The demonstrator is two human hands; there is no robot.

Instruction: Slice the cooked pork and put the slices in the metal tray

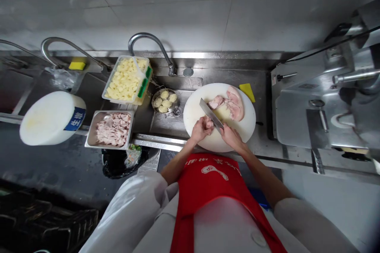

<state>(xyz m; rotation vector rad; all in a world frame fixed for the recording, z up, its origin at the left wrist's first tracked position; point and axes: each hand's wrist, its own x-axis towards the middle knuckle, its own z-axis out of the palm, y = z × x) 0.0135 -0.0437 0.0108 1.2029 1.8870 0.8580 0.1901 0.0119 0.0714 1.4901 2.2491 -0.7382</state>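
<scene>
My right hand (231, 136) is closed round the handle of a kitchen knife (209, 113), whose broad blade slants up and to the left over the round white cutting board (192, 104). Just left of the blade, my left hand (200, 130) has its fingers curled on a small piece of meat (209, 122), pressed to the board. Beyond the blade lies another chunk of pale meat (216, 102). A larger slab of meat with skin (235, 104) rests at the board's right side.
Left of the board is a sink (162, 123) holding a strainer of peeled potatoes (164, 95) under a faucet (148, 35). Further left stand a tub of diced potatoes (127, 77), a steel pan of cut meat (114, 128) and another thick board (50, 118). A metal slicer (305, 114) stands right.
</scene>
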